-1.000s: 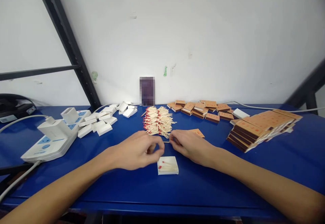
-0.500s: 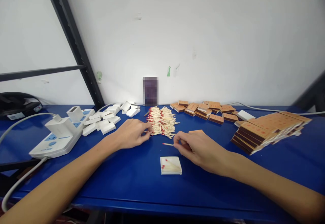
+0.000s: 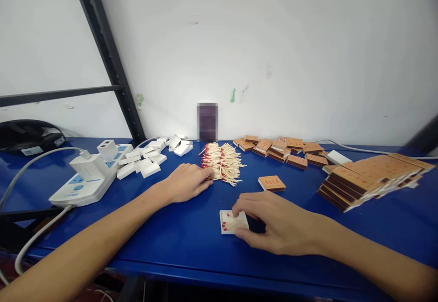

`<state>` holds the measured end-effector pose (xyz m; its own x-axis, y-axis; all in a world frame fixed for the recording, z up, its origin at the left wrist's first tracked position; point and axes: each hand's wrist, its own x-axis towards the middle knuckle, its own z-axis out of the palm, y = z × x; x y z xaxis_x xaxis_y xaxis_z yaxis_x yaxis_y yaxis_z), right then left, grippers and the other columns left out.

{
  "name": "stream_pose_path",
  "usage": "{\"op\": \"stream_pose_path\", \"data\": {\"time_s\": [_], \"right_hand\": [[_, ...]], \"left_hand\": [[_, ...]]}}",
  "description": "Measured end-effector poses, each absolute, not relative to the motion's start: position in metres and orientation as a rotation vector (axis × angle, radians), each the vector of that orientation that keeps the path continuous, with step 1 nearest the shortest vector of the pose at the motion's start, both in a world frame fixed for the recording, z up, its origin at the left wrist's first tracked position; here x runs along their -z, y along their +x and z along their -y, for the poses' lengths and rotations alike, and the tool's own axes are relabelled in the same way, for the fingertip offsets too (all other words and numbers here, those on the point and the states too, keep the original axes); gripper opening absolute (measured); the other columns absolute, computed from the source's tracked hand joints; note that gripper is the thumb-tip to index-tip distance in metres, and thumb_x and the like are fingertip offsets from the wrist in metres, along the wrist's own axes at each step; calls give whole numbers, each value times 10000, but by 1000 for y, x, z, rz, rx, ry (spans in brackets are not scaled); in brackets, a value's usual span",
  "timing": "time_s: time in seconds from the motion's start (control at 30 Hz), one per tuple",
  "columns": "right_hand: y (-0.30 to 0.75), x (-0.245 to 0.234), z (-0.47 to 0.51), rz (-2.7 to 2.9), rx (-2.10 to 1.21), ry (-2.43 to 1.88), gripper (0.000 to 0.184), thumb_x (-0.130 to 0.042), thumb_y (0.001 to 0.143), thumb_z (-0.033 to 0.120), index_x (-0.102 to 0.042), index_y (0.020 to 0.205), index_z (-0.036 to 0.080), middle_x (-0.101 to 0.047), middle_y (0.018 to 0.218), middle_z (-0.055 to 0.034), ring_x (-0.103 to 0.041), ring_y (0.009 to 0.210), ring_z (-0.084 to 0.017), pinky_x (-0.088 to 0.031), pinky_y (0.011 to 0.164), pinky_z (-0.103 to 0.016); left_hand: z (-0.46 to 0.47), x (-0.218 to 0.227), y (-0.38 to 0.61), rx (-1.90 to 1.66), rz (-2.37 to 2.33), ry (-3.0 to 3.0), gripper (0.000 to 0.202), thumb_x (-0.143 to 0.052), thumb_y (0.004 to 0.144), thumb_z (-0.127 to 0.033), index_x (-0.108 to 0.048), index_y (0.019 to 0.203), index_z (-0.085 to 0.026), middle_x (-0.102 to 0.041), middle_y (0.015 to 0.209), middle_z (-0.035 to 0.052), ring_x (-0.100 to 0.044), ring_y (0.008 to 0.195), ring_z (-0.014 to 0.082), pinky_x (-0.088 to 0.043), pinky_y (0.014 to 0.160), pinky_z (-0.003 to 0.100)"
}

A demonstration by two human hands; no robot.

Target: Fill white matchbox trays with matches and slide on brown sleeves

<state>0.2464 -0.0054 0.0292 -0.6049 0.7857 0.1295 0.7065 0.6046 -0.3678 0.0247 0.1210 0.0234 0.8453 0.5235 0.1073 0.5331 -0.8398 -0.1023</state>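
Observation:
A pile of red-tipped matches [image 3: 223, 161] lies in the middle of the blue table [image 3: 178, 238]. My left hand [image 3: 187, 182] rests at the pile's left edge, fingers curled and pinching at the matches there. My right hand [image 3: 273, 222] is over the right side of a small white tray [image 3: 228, 222] that holds a few matches; thumb and fingers close on the tray's edge. A single brown matchbox sleeve [image 3: 271, 183] lies just beyond my right hand.
White trays [image 3: 145, 160] are heaped at the back left beside a white power strip [image 3: 87, 181] with plugs and cables. Brown sleeves [image 3: 284, 149] are scattered at the back, and stacked matchboxes [image 3: 369, 174] sit at the right. A black metal frame [image 3: 109, 60] leans against the wall.
My right hand carried a match from beside the pile down to the white tray. My left hand left the tray and went up to the pile's left edge.

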Motion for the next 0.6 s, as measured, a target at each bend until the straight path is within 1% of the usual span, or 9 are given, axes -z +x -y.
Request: {"op": "stream_pose_path", "data": {"time_s": [0.07,0.1,0.17,0.27,0.33,0.53,0.6], "right_hand": [[244,-27,8,2599,-349,-1227,314,-618,837,411,-645,1040,173,-626,888,-41,-551,699,-168,-387,635,-297],[242,-26,9,2613,-306,-1238,330,-627,828,423,-653,1036,169,-618,900,-49,-552,709,-177,-388,636,-304],[241,-24,9,2620,-208,-1238,312,-633,822,418,-667,1006,169,-600,909,-58,-551,741,-192,-395,662,-320],[239,-20,8,2591,-74,-1182,274,-648,805,404,-677,946,171,-590,960,-80,-541,824,-220,-403,750,-364],[239,-18,6,2575,-29,-1163,272,-653,797,410,-675,918,168,-595,982,-90,-531,845,-231,-397,783,-391],[240,-20,7,2638,-130,-1133,141,-560,885,315,-634,905,197,-603,939,-52,-532,822,-195,-372,831,-394],[240,-22,7,2647,-149,-1116,148,-568,887,337,-618,940,209,-605,949,-50,-533,833,-199,-368,839,-397]], "left_hand": [[-122,-22,24,131,854,-2882,200,-390,991,-348,-551,984,-229,-634,729,1,-599,658,184,-258,541,280],[-122,-21,24,137,859,-2883,196,-394,989,-349,-550,983,-230,-634,733,1,-599,661,186,-259,543,280],[-123,-21,24,140,858,-2894,196,-391,989,-344,-552,972,-232,-635,735,1,-598,662,187,-260,546,278],[-123,-20,24,138,860,-2919,196,-388,986,-330,-552,942,-231,-634,721,-5,-590,646,181,-261,547,276],[-123,-21,24,144,862,-2934,184,-398,981,-322,-551,936,-230,-631,711,-8,-583,637,177,-262,547,276],[-118,-27,24,127,876,-2997,187,-421,971,-345,-568,972,-230,-605,667,-16,-552,598,166,-280,553,271],[-117,-27,25,134,894,-2990,194,-432,969,-361,-562,1037,-233,-611,686,-11,-559,614,173,-292,560,271]]}}
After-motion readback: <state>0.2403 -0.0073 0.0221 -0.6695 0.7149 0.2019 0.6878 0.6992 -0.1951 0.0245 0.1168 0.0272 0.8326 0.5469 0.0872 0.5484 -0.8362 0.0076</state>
